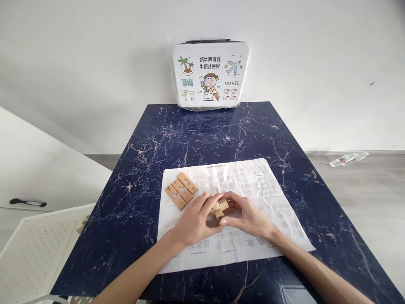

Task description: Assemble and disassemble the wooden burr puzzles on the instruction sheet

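Observation:
Between both hands, just above the printed paper sheet (253,181), is a wooden interlocking puzzle (219,208) made of crossed blocks. My left hand (199,215) curls round its left side, fingers over the top. From the right, my right hand (242,213) grips it with thumb and fingers closed on the wood. The fingers hide part of the puzzle. Left of the hands, flat wooden pieces (181,191) with cut-out holes and handwritten numbers lie side by side on the sheet.
The sheet of small diagrams lies on a dark blue marbled table (202,135). A white cartoon case (207,76) in plastic wrap stands at the back against the wall. At left are a white perforated basket (38,240) and a drawer handle (28,203). A clear bottle (349,158) lies on the floor at right.

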Demonstrator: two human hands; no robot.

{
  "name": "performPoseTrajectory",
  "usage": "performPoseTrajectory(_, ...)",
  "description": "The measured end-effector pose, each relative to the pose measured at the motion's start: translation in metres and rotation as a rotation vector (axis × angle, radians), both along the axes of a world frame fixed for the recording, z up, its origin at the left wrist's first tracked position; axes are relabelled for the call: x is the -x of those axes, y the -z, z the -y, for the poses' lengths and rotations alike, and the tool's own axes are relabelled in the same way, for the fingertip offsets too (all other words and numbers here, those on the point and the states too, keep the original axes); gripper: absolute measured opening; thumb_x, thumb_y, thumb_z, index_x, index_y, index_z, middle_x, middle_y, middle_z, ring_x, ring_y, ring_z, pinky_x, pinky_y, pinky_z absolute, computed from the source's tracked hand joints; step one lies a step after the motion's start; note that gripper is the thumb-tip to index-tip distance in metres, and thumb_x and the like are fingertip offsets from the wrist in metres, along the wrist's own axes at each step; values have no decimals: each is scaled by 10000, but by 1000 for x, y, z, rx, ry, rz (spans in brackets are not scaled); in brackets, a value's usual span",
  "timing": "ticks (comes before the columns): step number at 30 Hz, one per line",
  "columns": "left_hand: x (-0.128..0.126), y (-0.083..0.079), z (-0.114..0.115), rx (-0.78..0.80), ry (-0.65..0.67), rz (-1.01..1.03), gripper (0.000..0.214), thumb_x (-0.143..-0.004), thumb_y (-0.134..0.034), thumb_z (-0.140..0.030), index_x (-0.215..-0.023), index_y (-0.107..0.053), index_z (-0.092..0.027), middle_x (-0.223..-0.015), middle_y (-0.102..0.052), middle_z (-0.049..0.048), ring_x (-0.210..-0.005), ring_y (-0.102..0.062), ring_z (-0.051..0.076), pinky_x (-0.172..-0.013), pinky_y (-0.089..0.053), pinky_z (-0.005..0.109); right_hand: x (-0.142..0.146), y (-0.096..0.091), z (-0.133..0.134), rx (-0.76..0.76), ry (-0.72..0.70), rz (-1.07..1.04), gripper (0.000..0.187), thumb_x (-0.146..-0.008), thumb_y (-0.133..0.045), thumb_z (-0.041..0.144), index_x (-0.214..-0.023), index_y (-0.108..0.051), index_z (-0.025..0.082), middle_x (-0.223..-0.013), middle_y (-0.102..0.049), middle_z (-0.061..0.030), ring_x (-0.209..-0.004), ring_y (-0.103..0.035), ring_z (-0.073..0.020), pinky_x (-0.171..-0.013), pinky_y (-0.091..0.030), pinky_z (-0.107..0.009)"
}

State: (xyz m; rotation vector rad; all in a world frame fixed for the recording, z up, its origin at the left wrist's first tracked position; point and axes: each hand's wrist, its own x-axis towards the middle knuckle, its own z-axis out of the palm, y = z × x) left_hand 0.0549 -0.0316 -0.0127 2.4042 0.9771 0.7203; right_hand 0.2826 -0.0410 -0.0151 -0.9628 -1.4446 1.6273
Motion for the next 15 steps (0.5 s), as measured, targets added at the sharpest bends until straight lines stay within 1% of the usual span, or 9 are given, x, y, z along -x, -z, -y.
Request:
performPoseTrajectory(3,1,0,-1,15,1,3,750,-946,-752,-409,-1596,-387,-319,-1195,-611,87,-976,-697,272,-838,-648,440,1,1,1,10,-5,-3,564,-830,-936,518,-1249,-653,268,-1144,-770,-67,-1063,-796,-284,-1013,-655,-498)
performPoseTrajectory(5,1,-1,-2,20,15,20,765,-940,-760,-413,-1603,-386,-330,-1276,-594,110,-1019,-702,286,-810,-651,428,2,1,2,10,0,-9,599,-817,-938,541,-1263,-650,264,-1144,-768,-74,-1050,-795,-289,-1006,-652,-507)
performPoseTrajectory(7,1,-2,-2,27,44,58,785,-936,-774,-392,-1609,-374,-337,-1338,-592,119,-1075,-706,297,-832,-651,428,3,0,2,3,-6,-28,652,-811,-933,574,-1296,-633,259,-1127,-770,-81,-1038,-792,-295,-990,-651,-505)
performPoseTrajectory(9,0,-4,-3,51,68,114,805,-916,-802,-352,-1600,-377,-335,-1335,-618,104,-1104,-708,296,-896,-646,440,2,-3,3,-24,-24,-43,631,-870,-866,620,-1318,-616,253,-1125,-771,-94,-1040,-784,-301,-958,-648,-493)
performPoseTrajectory(11,0,-6,-3,77,72,160,812,-889,-829,-323,-1579,-402,-334,-1331,-626,94,-1151,-696,305,-964,-632,465,1,-6,3,-65,-41,-27,548,-983,-718,654,-1339,-604,253,-1146,-771,-110,-1055,-769,-303,-943,-634,-490)
performPoseTrajectory(13,0,-7,-3,94,66,190,804,-866,-849,-319,-1557,-439,-334,-1375,-590,104,-1217,-667,328,-1009,-616,493,0,-9,3,-99,-28,22,470,-1067,-593,628,-1365,-590,264,-1163,-775,-112,-1047,-762,-296,-937,-621,-490)
performPoseTrajectory(15,1,-7,-3,120,65,209,802,-861,-854,-323,-1556,-452,-338,-1445,-527,119,-1191,-670,317,-1007,-616,496,-1,-10,3,-120,-2,68,399,-1096,-571,569,-1366,-581,276,-1150,-782,-99,-1025,-765,-284,-924,-619,-477)
